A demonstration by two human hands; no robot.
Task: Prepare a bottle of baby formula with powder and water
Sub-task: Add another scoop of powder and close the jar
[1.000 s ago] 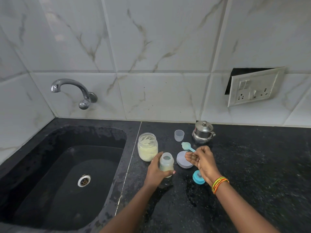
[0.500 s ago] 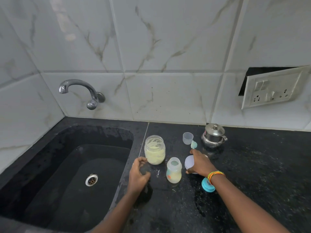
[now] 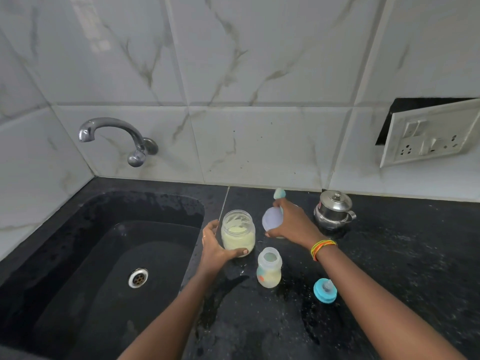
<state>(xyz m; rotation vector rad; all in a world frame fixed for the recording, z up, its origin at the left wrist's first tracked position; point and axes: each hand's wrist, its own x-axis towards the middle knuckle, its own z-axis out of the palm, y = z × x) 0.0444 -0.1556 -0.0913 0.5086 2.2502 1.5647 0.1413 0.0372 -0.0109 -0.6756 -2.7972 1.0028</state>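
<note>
An open glass jar of pale yellow formula powder [image 3: 237, 233] stands on the black counter, and my left hand [image 3: 215, 246] grips it around its base. My right hand [image 3: 291, 223] holds the jar's round white lid [image 3: 271, 219] tilted just right of the jar, with the teal scoop [image 3: 279, 194] sticking up behind its fingers. The small open baby bottle [image 3: 269, 267] stands in front, with yellowish contents in its lower part. Its teal cap with nipple [image 3: 325, 291] lies on the counter to the right.
A steel lidded pot [image 3: 334, 210] stands at the back right. The black sink [image 3: 109, 255] with its drain [image 3: 138, 277] and a chrome tap [image 3: 114, 136] fills the left. A loose socket plate [image 3: 428, 135] hangs on the tiled wall. The counter [image 3: 402, 255] is wet near the bottle.
My left hand moved from the counter to the powder jar and took hold of it. My right hand lifted the white lid, with the scoop, off the counter toward the jar.
</note>
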